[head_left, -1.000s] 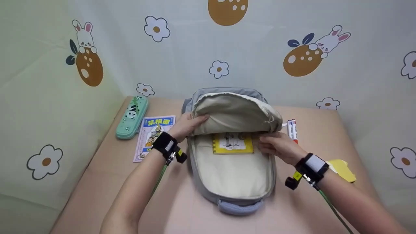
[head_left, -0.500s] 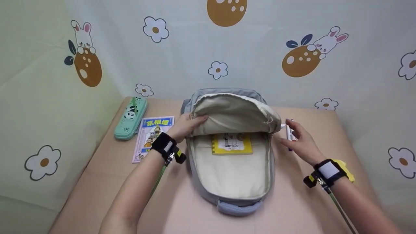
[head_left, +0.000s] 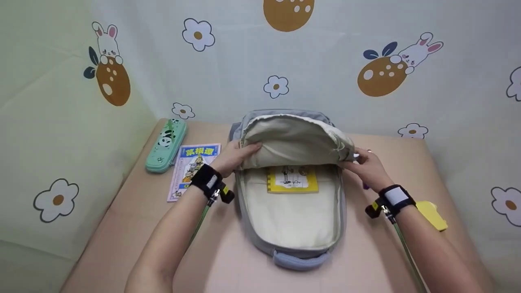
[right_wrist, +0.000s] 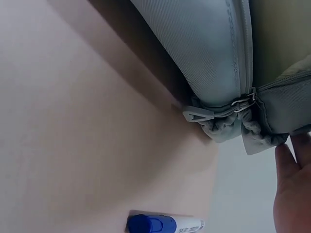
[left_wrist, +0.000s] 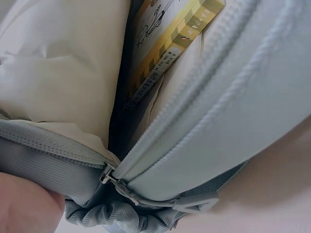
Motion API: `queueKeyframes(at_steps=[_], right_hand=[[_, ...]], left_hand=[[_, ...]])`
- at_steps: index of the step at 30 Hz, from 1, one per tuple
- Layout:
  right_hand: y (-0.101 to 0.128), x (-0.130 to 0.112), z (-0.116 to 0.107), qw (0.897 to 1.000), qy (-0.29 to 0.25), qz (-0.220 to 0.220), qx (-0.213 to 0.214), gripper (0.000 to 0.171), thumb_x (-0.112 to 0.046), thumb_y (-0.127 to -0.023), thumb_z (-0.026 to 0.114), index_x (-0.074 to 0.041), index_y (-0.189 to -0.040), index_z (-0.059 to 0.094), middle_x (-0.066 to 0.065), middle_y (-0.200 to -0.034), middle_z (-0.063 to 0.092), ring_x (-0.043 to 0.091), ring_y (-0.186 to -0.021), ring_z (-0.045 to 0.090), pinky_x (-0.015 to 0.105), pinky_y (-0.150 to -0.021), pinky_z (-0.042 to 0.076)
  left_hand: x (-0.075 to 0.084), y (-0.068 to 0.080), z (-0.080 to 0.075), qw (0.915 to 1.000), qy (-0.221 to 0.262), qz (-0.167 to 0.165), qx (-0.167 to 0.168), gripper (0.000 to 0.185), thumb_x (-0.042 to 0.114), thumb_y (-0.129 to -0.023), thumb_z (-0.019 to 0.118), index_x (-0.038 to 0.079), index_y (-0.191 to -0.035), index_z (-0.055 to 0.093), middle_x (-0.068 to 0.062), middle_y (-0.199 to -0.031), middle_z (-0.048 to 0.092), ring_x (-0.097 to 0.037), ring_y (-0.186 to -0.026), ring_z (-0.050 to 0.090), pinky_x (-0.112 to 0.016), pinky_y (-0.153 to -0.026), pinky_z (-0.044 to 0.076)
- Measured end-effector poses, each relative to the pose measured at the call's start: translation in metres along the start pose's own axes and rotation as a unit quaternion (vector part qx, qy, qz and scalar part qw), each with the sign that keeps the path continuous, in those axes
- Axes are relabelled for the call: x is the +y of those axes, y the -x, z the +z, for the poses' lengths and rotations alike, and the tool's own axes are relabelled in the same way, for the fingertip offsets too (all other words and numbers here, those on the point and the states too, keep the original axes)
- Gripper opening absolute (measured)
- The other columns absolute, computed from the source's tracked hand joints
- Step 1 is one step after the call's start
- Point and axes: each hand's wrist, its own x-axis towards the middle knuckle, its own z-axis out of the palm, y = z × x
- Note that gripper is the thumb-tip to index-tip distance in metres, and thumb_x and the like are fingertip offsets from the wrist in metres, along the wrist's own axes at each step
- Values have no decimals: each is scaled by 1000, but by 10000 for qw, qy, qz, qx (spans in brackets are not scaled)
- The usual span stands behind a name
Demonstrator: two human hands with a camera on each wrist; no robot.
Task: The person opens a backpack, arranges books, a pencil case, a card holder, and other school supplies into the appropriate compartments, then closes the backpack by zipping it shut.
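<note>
Nearest the person, a grey backpack [head_left: 291,195] lies flat on the pink worktop [head_left: 122,228], its carry handle pointing toward the body and its main compartment unzipped. The cream lining of the open compartment is bare in its near half; further in, a yellow notebook [head_left: 292,181] lies flat against the lining, partly tucked under the raised flap [head_left: 293,140]. The left wrist view shows the same notebook's edge deep in the gap between flap and body.

The left hand [head_left: 236,156] grips the left edge of the flap, fingers curled over the fabric and holding it lifted. The right hand [head_left: 366,169] is at the flap's right corner, its fingers touching the bunched fabric by the zip end; whether they pinch it or only rest there cannot be told from any view.

Beside the right forearm, a yellow object [head_left: 431,213] lies on the worktop. Under the right hand, a marker with a blue cap [right_wrist: 163,224] lies on the worktop, just beside the bag.

Left of the backpack, a picture booklet [head_left: 193,169] lies flat, and beyond it a mint-green pencil case [head_left: 167,146] with panda print sits closed near the worktop's far left corner. Behind everything hangs a backdrop [head_left: 325,69] with rabbits and flowers.
</note>
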Motion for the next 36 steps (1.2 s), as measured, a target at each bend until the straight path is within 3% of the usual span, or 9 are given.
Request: queueKeyframes(at_steps=[2, 4, 8, 11, 15, 20, 24, 28, 36], right_hand=[[0, 1, -1, 9999, 75, 50, 128, 49, -32, -88, 83, -15, -131, 69, 4, -120, 66, 20, -99, 58, 27, -75, 46], [-1, 1, -1, 9999, -4, 37, 144, 52, -32, -88, 83, -18, -134, 67, 4, -120, 65, 20, -96, 58, 26, -75, 48], [-3, 4, -1, 9998, -151, -122, -82, 57, -27, -88, 83, -17, -140, 62, 5, -132, 64, 23, -114, 58, 35, -94, 47], [-5, 4, -1, 9995, 67, -239, -215, 56, -25, -86, 84, -13, -137, 64, 8, -135, 63, 28, -123, 53, 46, -101, 41], [-8, -1, 3, 9985, 186, -275, -436, 72, -22, -84, 86, -13, -147, 52, 10, -146, 53, 32, -138, 42, 57, -113, 30], [-12, -5, 13, 9965, -95, -517, -655, 89, -14, -82, 87, -15, -156, 38, 11, -150, 46, 31, -141, 38, 54, -120, 21], [-14, -5, 18, 9947, -51, -669, -780, 95, -14, -85, 85, -21, -161, 29, 9, -156, 42, 28, -143, 37, 50, -120, 22], [-13, -5, 19, 9946, 197, -524, -872, 97, -22, -88, 82, -23, -164, 22, 11, -159, 40, 30, -144, 37, 51, -119, 25], [-11, -10, 18, 9957, 463, -175, -789, 79, -33, -90, 80, -12, -156, 41, 16, -147, 54, 33, -134, 50, 51, -110, 39]], left_hand=[[1, 0, 0, 10000, -11, -8, 8, 44, 40, -94, 74, 5, -120, 64, -15, -112, 70, -29, -94, 71, -42, -84, 58], [1, -1, 0, 10000, -22, -19, 15, 45, 40, -94, 74, 5, -121, 64, -15, -113, 70, -29, -94, 71, -42, -84, 58], [1, -2, -1, 9999, -63, -89, -2, 48, 42, -93, 75, 6, -123, 62, -15, -114, 70, -30, -96, 71, -42, -84, 58], [1, -1, -2, 9999, -72, -141, -43, 52, 44, -92, 76, 7, -125, 62, -15, -116, 70, -32, -98, 71, -45, -87, 58], [2, 0, -2, 9998, -101, -133, -95, 52, 43, -92, 75, 8, -127, 60, -15, -119, 68, -32, -100, 70, -46, -89, 57], [2, 0, -1, 9998, -124, -39, -175, 51, 41, -93, 75, 7, -127, 60, -15, -120, 67, -32, -102, 69, -44, -89, 57], [1, -1, -2, 9997, -108, -15, -205, 49, 41, -93, 75, 7, -126, 61, -15, -120, 68, -33, -102, 69, -45, -89, 57], [0, -1, -1, 9997, -15, -83, -212, 48, 40, -93, 74, 6, -125, 62, -15, -119, 69, -33, -102, 70, -45, -89, 57], [0, 0, 0, 9997, 83, -38, -216, 45, 37, -95, 73, 5, -125, 63, -15, -120, 69, -33, -103, 70, -45, -90, 57]])
